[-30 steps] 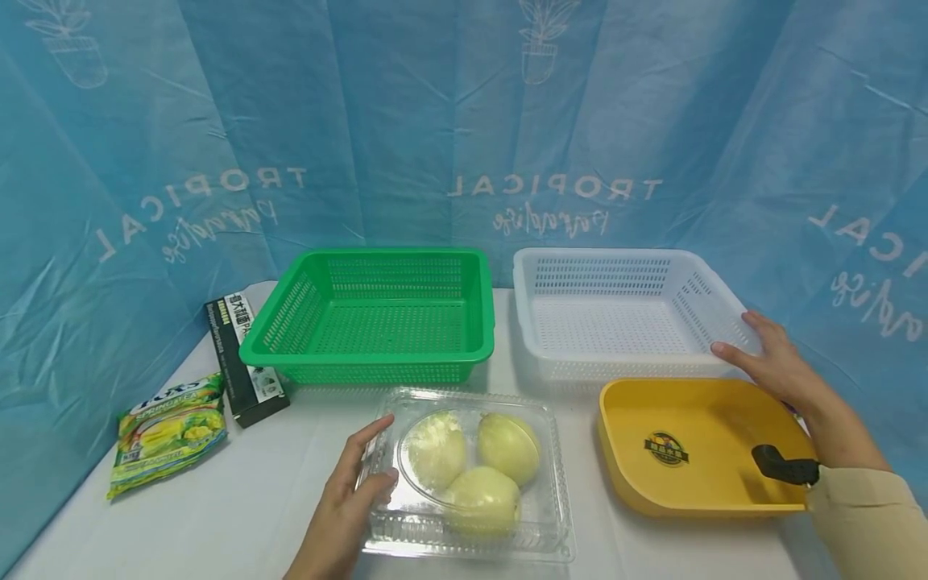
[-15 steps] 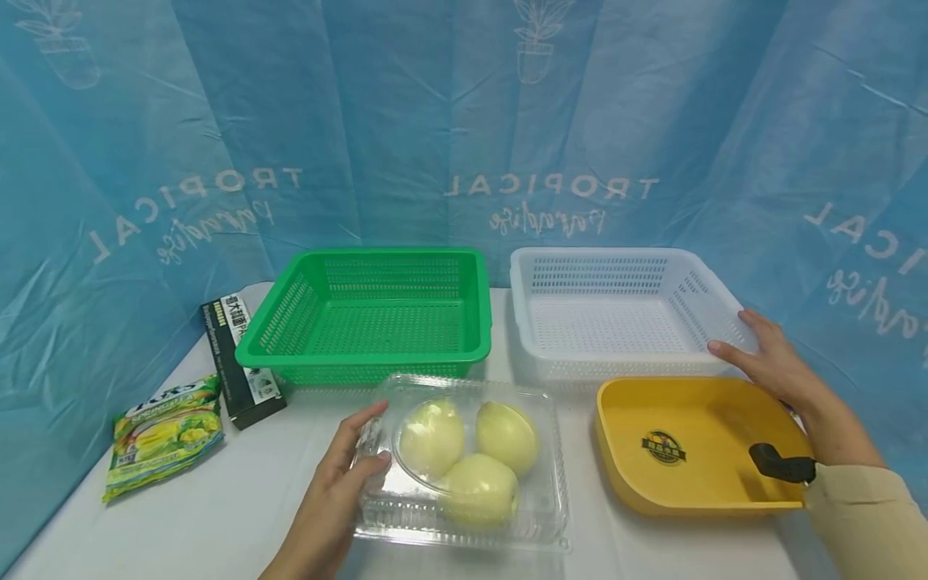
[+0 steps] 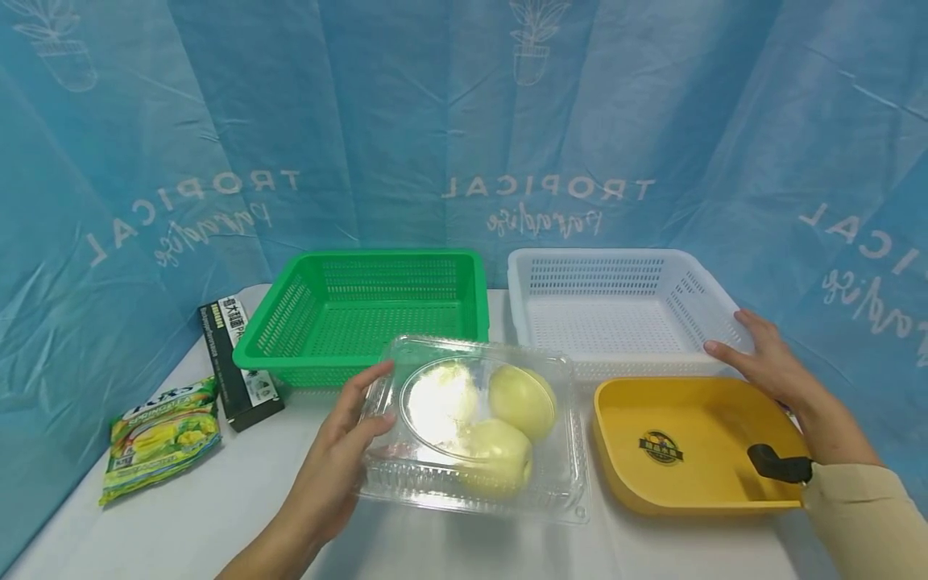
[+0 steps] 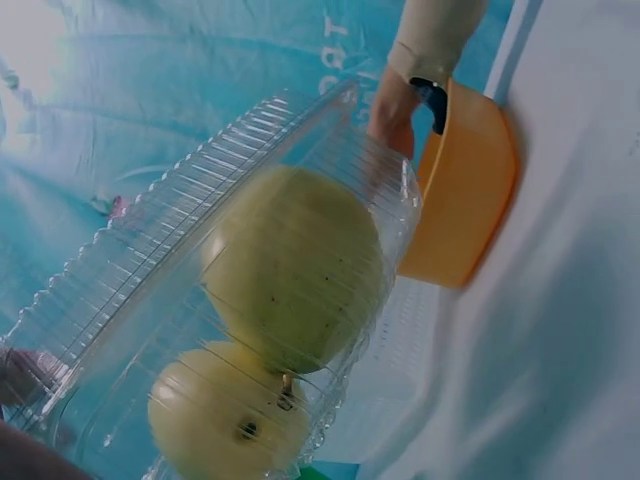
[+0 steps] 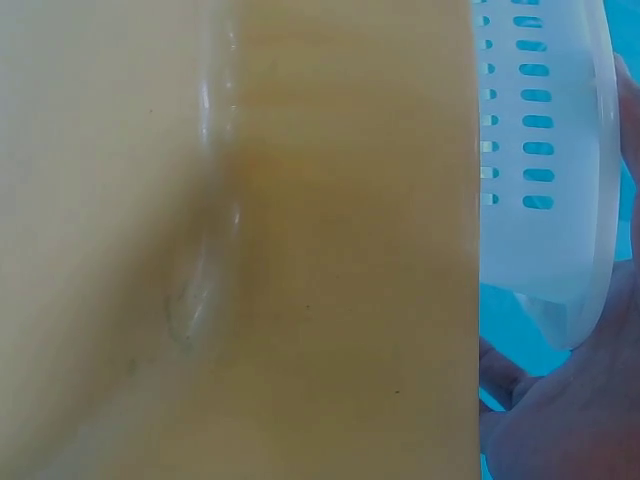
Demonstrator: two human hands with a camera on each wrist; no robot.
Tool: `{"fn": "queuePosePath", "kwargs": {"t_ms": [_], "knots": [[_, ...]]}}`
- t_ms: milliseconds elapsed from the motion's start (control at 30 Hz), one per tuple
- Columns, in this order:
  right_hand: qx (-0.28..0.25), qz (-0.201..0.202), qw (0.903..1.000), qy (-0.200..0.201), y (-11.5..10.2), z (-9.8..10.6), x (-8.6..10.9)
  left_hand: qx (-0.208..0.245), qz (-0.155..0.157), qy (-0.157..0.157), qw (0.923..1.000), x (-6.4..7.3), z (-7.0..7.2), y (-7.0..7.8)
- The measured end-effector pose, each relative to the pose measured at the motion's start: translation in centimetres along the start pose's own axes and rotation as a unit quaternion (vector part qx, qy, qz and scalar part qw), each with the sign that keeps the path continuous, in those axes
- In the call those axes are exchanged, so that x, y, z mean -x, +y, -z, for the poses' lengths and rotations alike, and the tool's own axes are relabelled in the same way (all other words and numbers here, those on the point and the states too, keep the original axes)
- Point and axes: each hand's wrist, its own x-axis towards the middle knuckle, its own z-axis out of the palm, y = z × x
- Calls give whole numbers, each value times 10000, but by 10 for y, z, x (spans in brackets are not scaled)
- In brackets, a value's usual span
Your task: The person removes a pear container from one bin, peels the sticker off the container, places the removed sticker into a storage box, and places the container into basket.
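Observation:
My left hand (image 3: 329, 455) grips the left side of a clear plastic clamshell box (image 3: 561, 483), thumb on its near left side. Three round yellow-green pears (image 3: 503, 455) lie inside. The box is raised off the table and tilted, its far edge overlapping the green basket in the head view. Through its ribbed wall the left wrist view shows a speckled pear (image 4: 295, 270) close up. At the front right corner of the white plastic basket (image 3: 616, 364), my right hand (image 3: 779, 366) holds the rim; the right wrist view shows fingers partly hidden behind the basket's wall.
A yellow tub (image 3: 710, 451) with a round label stands before the white basket, under my right forearm. The green basket (image 3: 362, 375) is at the back left. Left of it lie a black-and-white box (image 3: 242, 362) and a green-yellow candy bag (image 3: 161, 439). A blue curtain (image 3: 406, 121) hangs behind.
My left hand has raised the clamshell box with the pears off the table, up and away from me, and it now tilts. My right hand has stayed at the white basket's corner.

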Motion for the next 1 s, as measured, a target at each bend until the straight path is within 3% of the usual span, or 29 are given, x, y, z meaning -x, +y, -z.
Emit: {"fn": "queuePosePath", "kwargs": {"t_ms": [233, 700, 1000], "knots": [[-36, 64, 10000, 43, 0, -1, -1, 303, -70, -151, 9994, -17, -8, 16], [139, 15, 9998, -112, -1, 2, 1, 505, -691, 167, 9962, -73, -34, 29], [317, 2, 9995, -17, -2, 2, 1, 697, -620, 429, 9947, -105, -49, 35]]}}
